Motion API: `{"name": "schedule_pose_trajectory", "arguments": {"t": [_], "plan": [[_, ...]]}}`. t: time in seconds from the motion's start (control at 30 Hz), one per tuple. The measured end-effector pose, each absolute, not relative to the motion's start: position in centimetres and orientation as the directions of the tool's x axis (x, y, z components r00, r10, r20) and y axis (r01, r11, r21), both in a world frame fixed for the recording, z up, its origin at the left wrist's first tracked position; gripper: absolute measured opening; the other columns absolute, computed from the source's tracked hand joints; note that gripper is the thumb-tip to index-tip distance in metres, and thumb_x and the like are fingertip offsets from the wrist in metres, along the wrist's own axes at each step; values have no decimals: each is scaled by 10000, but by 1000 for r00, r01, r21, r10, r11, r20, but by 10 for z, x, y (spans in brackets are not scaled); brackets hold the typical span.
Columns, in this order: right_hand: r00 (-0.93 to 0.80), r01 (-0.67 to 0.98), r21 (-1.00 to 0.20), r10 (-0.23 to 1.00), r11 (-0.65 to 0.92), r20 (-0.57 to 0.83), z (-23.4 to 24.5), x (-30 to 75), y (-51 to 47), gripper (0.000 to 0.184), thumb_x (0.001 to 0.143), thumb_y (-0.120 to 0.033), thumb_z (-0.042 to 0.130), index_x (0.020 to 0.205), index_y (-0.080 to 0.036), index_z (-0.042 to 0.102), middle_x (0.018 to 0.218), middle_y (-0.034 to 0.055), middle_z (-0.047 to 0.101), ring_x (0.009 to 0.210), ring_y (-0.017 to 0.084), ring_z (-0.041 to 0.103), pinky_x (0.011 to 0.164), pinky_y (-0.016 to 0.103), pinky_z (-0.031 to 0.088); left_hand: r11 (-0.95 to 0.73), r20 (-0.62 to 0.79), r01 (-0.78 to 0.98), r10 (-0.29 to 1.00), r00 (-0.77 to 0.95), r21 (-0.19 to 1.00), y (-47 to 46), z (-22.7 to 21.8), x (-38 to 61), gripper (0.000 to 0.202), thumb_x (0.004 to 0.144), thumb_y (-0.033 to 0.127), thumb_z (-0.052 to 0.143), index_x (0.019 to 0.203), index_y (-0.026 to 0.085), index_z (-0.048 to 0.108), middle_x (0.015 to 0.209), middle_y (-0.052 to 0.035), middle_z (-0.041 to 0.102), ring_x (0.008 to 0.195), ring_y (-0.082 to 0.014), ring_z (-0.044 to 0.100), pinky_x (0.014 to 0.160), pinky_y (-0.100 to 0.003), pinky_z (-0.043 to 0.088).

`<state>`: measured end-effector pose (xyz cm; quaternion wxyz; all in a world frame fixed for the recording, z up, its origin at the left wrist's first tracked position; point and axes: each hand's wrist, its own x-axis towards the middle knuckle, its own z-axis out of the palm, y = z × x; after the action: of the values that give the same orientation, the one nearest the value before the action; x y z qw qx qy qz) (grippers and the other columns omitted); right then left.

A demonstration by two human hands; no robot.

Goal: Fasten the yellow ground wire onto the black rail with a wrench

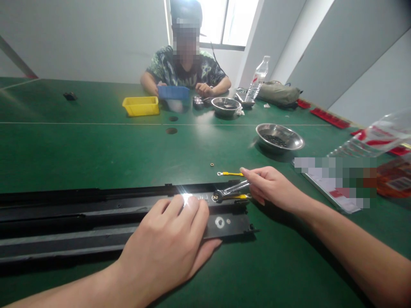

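My left hand point(170, 235) is wrapped over the end of a black metal rail point(236, 226), its thumb along the near edge. A second long black rail point(128, 201) lies beside it, farther from me. My right hand point(272, 188) grips a silver ring wrench point(236, 187), whose dark head sits over a fastener near that far rail's right end. A yellow wire point(234, 197) runs right from under the wrench head. Another yellow wire with a ring terminal point(229, 173) lies by my right fingertips; whether they touch it I cannot tell. A small nut point(212, 164) rests on the table.
Across the green table point(96, 149) sits a person point(186, 64) by blue point(173, 93) and yellow point(141, 106) bins. Steel bowls point(279, 137) point(226, 106) hold small dark parts. Bottles point(375, 134) point(258, 79) and a flat white item point(334, 188) are at right.
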<state>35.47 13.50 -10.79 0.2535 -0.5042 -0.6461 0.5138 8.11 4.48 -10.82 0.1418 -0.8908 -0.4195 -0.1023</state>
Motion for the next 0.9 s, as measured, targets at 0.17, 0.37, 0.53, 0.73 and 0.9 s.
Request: {"name": "schedule_pose_trajectory", "arguments": {"t": [0.17,0.37,0.53,0.73,0.9], "plan": [[-344,429,-902,916,-41,-206,-107,354,132,603,987,-669,507,597,-214,438,424,-59,412,379,87,366,421,259,252,-617,301,766,707,640,-178,44,-109,79,432,991,533,485,1180,173,631,1064,-91,652,914,-288,584,774,-439,444],[-295,500,-866,940,-4,-174,-108,354,125,619,1006,-665,464,591,-206,456,401,-53,421,373,89,374,429,256,263,-638,348,741,659,667,-211,45,-112,78,465,983,499,522,1252,136,636,1115,-111,678,944,-298,609,810,-450,471],[-286,502,-864,932,-51,-221,-105,353,118,616,993,-680,471,596,-209,452,406,-52,429,360,93,401,407,247,268,-651,353,731,648,675,-203,46,-113,78,491,987,495,516,1280,120,635,1115,-122,693,945,-300,626,814,-456,484],[-266,446,-885,925,-131,-271,-103,353,115,621,964,-703,501,583,-217,440,414,-56,391,352,95,387,390,245,288,-651,341,733,656,674,-196,44,-112,77,489,997,487,499,1300,125,626,1111,-114,691,943,-296,628,806,-459,484],[-225,434,-886,932,-167,-285,-103,349,116,638,933,-727,533,560,-218,438,423,-53,372,357,93,364,382,251,282,-658,341,733,659,670,-171,45,-112,76,499,1002,489,486,1319,125,613,1129,-115,688,955,-293,627,804,-450,477]]}}
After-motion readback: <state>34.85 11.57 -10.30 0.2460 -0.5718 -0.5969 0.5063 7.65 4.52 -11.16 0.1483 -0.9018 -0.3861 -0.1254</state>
